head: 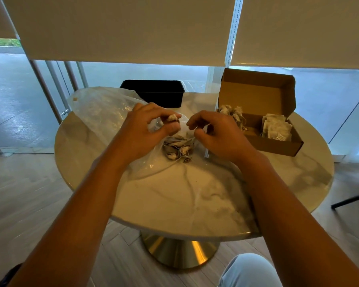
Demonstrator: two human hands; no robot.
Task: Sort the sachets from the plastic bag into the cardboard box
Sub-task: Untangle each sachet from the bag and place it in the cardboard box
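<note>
On the round surface [174,204], the plastic bag [104,112] lies at ten o'clock and the cardboard box [274,141] at two. The left hand [145,129] pinches a sachet [171,118]; the right hand [218,131], nearer the box, pinches its string [192,129].

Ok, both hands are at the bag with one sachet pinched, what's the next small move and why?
Probably tease the string free. The left hand pinches a sachet above the tangled pile in the plastic bag, the right hand pinches its string, and the cardboard box sits open to the right.
</note>
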